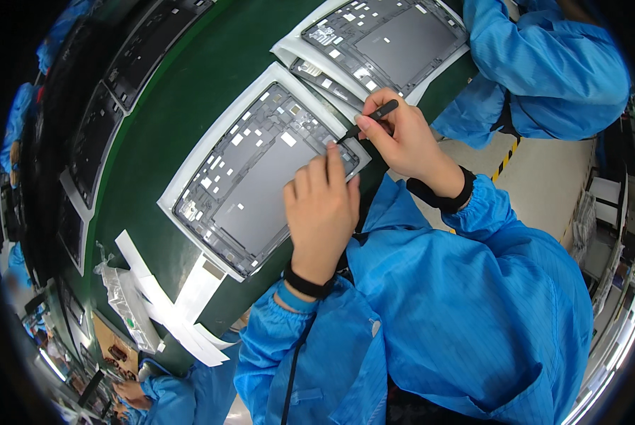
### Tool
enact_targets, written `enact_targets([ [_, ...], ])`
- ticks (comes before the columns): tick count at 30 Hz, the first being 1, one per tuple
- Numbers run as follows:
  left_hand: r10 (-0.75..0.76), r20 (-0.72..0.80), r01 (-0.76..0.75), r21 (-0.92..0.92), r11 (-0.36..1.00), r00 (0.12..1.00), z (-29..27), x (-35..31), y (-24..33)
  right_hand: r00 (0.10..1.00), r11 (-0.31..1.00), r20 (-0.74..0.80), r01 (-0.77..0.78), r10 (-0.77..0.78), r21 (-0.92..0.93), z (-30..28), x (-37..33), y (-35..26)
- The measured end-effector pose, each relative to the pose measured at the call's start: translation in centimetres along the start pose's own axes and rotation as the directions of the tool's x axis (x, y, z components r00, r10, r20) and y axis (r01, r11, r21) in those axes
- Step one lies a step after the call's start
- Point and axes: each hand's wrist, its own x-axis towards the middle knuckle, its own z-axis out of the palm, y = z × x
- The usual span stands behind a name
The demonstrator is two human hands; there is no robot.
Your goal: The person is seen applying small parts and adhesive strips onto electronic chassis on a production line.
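A dark grey tablet back housing (261, 191) lies tilted on a white foam sheet (190, 164) before me. Many small white pads dot its inner side. My right hand (413, 145) pinches slim black tweezers (374, 117), their tip lowered to the housing's near right corner. My left hand (322, 219) rests over the housing's right part, holding nothing. Its index finger reaches out and touches the housing edge beside the tweezer tip, while the other fingers are loosely bent. Whatever lies under that fingertip is hidden. Black bands circle both wrists.
A second housing (402, 42) lies on foam beyond my right hand, near a co-worker's blue sleeve (551, 71). More housings (94, 145) line the green table's (147, 191) far side. White strips (165, 304) and a clear plastic bag (126, 301) lie at lower left.
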Motion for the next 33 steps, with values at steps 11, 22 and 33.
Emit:
enact_targets([
  [11,0.04,0.026,-0.044,0.164,0.985,0.999,1.6,0.2,1.6,0.87,0.935,-0.444,0.314,-0.214,0.166,-2.7,-0.5,-2.2],
  [22,-0.767,-0.243,0.804,0.211,0.556,0.594,-6.8,-7.1,-8.4,0.959,0.659,0.273,0.254,-0.077,-0.708,2.2,1.2,-3.6],
  [33,-0.762,-0.27,0.765,-0.118,0.633,0.589,-10.5,-7.7,-10.0,0.883,0.717,0.462,0.269,0.083,-0.643,2.9,3.2,-5.0],
])
